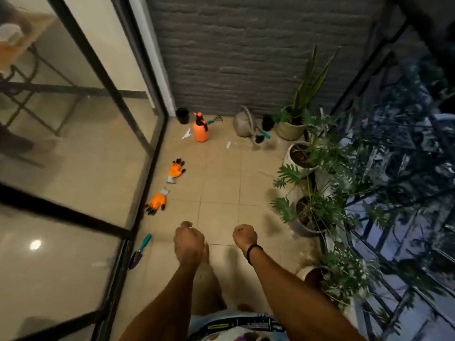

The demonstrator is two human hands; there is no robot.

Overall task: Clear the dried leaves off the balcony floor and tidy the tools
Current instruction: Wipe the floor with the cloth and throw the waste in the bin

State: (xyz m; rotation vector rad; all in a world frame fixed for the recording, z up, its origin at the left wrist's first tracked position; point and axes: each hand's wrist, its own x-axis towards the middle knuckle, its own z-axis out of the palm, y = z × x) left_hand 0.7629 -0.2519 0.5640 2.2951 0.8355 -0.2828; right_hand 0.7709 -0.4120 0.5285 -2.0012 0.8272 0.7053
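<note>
- Head view: the left hand [188, 238] and right hand [245, 236] hang side by side over the floor [221, 188], both clenched into fists and holding nothing. A black band rings the right wrist.
- A trowel [140, 252] lies at 9 o'clock from the left hand, against the glass door [73, 143] frame. Its teal handle points away from the person.
- At 11 o'clock from the hands, the near glove [157, 203] and far glove [176, 169] lie flat along the door's edge. They are orange with black fingertips and lie apart from each other.
- At 12 o'clock an orange sprayer [200, 129] stands upright near the brick wall [246, 57].
- A small rake [214, 119] lies just behind the sprayer, and a black pot [182, 115] stands in the corner at its 10 o'clock.
- A scrap of paper [186, 134] lies just beside the sprayer at its 9 o'clock.
- At 1 o'clock a grey can [245, 125] sits by the wall, with a teal-handled tool [264, 134] beside its spout.
- From 1 to 4 o'clock, potted plants [310, 153] line the railing [394, 217].
</note>
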